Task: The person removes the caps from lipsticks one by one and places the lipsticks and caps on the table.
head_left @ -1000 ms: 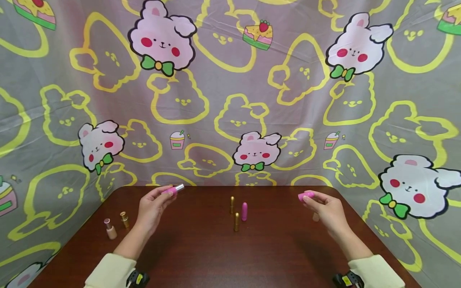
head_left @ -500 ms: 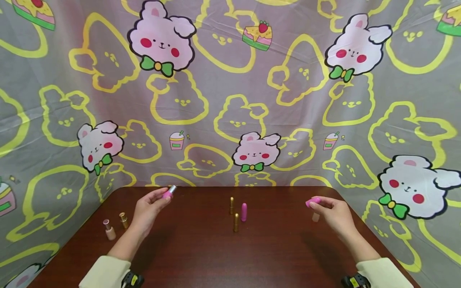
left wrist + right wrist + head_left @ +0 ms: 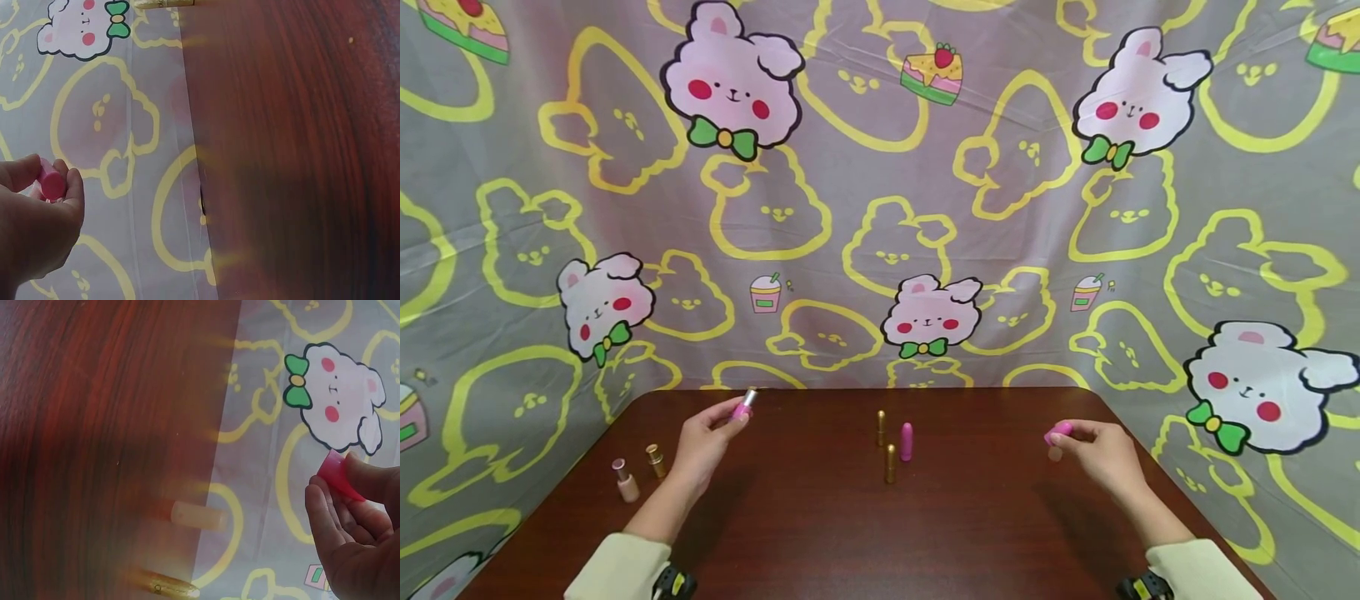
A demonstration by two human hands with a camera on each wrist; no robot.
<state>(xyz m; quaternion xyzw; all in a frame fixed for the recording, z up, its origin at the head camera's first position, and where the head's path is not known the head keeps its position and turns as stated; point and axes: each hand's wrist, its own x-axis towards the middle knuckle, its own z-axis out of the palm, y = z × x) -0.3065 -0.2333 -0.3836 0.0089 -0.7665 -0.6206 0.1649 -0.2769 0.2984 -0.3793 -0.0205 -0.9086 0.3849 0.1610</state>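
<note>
Raised over the back left of the table, my left hand [image 3: 703, 442] pinches a pink lipstick base [image 3: 742, 409] with a silver collar on its upper end. The base tilts up and to the right; in the left wrist view its round pink bottom [image 3: 54, 186] shows between thumb and fingers. Over the right side, my right hand [image 3: 1108, 458] holds a pink lipstick cap [image 3: 1061, 431] between thumb and fingertips. Behind that cap in the head view, and partly hidden by it, a peach cap [image 3: 1056, 454] stands on the table.
Two gold lipsticks [image 3: 891, 463] and a pink lipstick [image 3: 907, 442] stand mid-table. At left are an uncapped peach lipstick [image 3: 627, 482] and an uncapped gold one [image 3: 656, 461]. The right wrist view shows a gold piece [image 3: 174, 586] too. Printed cloth [image 3: 835, 250] encloses the table.
My left hand has shifted slightly left, its lipstick base tilting more upright. My right hand has moved right and lower with the pink cap, which now overlaps the peach cap.
</note>
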